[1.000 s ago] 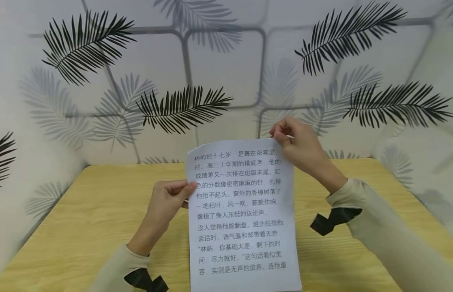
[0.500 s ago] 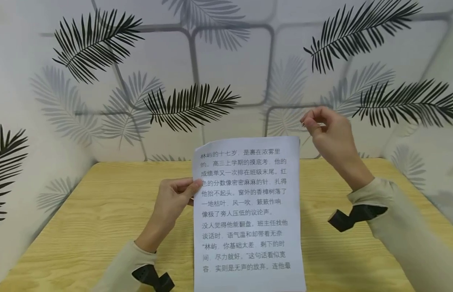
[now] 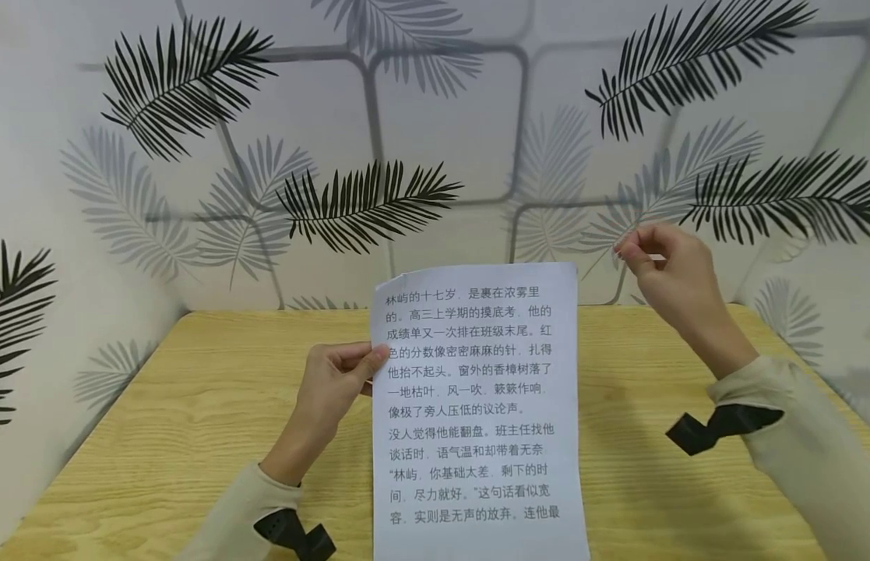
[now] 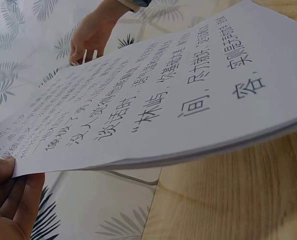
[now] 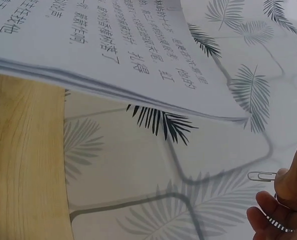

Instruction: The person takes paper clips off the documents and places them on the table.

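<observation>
A stack of printed paper sheets (image 3: 470,397) stands upright above the table, its text facing me. My left hand (image 3: 336,386) grips its left edge, thumb in front and fingers behind, as the left wrist view also shows. To the right of the stack's top right corner, my right hand (image 3: 676,269) pinches a small silvery paper clip (image 5: 261,176) between thumb and finger. Clip and paper are apart. In the right wrist view, several layered sheet edges (image 5: 138,97) show along the side of the stack. A black-and-white striped band (image 5: 278,225) lies against a right finger.
Below the hands is a light wood-grain table (image 3: 196,421). A pale wall (image 3: 442,117) with dark and grey leaf prints rises behind it. Black straps with small blocks (image 3: 725,428) sit on both wrists, over light sleeves.
My right hand has left the stack's top right corner and moved right, carrying the paper clip; it dips slightly at the end. The left hand keeps its grip. The head view has shifted a little.
</observation>
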`<state>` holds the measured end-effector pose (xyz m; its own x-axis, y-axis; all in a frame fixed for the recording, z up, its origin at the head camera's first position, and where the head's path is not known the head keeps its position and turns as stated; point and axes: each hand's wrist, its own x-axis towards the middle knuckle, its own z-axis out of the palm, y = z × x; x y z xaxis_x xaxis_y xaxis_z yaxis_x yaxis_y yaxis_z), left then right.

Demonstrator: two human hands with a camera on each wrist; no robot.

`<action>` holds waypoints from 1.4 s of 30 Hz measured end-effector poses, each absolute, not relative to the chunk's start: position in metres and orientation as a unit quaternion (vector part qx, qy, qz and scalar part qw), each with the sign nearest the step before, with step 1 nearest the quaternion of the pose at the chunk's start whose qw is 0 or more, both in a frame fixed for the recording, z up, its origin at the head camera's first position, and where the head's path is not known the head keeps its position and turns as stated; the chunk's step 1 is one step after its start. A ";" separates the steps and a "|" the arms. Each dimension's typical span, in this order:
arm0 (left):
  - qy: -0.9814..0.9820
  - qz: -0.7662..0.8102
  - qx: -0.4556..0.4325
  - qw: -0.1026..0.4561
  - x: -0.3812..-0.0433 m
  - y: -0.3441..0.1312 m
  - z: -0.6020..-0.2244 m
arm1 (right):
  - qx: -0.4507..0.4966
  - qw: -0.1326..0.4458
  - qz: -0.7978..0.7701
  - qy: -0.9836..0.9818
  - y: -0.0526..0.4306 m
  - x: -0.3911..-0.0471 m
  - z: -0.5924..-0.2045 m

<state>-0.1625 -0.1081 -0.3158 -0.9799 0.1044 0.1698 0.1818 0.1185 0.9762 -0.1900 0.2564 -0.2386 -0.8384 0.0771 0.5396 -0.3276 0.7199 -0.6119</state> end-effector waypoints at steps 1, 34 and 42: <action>-0.747 -0.657 -0.095 0.030 -0.162 -0.108 -0.316 | 0.069 0.274 0.364 -0.887 0.258 -0.190 -0.240; -0.742 -0.663 -0.101 0.029 -0.162 -0.111 -0.316 | 0.046 0.049 0.285 -0.956 0.323 -0.190 -0.331; -0.741 -0.661 -0.114 0.030 -0.163 -0.111 -0.315 | 0.039 0.030 0.281 -0.958 0.328 -0.187 -0.350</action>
<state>-0.1632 -0.1111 -0.3149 -0.9724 0.1280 0.1952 0.2084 0.0991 0.9730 -0.1872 0.3283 -0.3495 -0.9951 -0.0587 0.0789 -0.0921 0.8389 -0.5364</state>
